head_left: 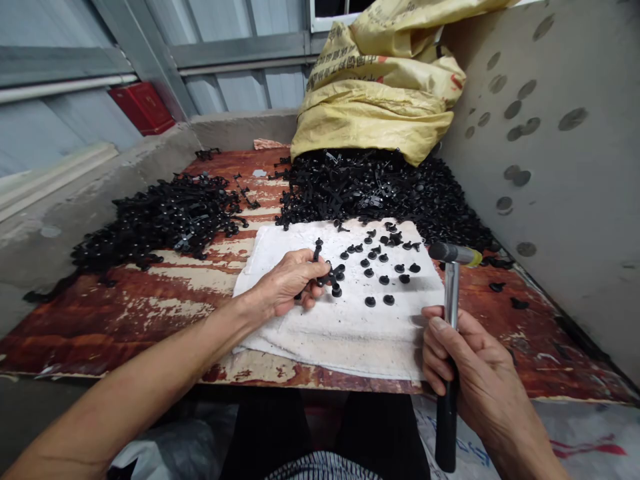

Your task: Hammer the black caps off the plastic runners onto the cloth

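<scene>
- The right hand (480, 360) is clenched around a steel-shafted hammer with a black rubber grip (451, 300), its fingers wrapped where shaft meets grip and the grey head standing upright beside the cloth.
- The left hand (285, 283) grasps a branched black plastic cluster (327, 275) between thumb and fingers, just above a folded white cloth (320, 337).
- A steady hold on the cluster, with the left fingers kept back from its exposed end, looks safest near the hammer.
- Small round black plastic buttons (383, 280) lie scattered across the cloth.
- A large heap of black plastic parts (345, 190) sits behind the cloth, spilling from a yellow woven sack (380, 87).
- A second black heap (165, 217) lies to the left on a red-brown peeling wooden board (100, 327).
</scene>
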Tool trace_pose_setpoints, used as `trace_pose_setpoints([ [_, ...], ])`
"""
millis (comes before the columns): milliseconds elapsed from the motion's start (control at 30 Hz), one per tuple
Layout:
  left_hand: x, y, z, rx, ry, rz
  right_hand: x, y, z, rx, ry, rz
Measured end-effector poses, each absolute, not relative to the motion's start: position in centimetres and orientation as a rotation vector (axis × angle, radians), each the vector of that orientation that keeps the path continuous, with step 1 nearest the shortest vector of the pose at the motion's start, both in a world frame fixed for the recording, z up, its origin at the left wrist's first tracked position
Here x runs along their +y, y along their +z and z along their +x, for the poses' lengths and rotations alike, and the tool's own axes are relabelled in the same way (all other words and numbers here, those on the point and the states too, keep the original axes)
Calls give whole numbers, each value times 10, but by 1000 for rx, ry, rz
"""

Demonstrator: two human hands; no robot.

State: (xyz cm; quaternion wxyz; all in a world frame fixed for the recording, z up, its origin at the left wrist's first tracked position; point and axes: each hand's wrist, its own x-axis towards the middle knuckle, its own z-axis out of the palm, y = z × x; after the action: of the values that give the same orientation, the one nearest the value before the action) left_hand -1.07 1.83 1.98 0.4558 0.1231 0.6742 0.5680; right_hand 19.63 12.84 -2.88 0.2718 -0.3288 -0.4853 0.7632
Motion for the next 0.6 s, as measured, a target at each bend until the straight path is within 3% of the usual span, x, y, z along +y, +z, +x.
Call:
trace_pose_setpoints([
  [600, 24, 17, -13, 1760, 1352, 291, 129, -30, 197, -1352, 2028, -876],
])
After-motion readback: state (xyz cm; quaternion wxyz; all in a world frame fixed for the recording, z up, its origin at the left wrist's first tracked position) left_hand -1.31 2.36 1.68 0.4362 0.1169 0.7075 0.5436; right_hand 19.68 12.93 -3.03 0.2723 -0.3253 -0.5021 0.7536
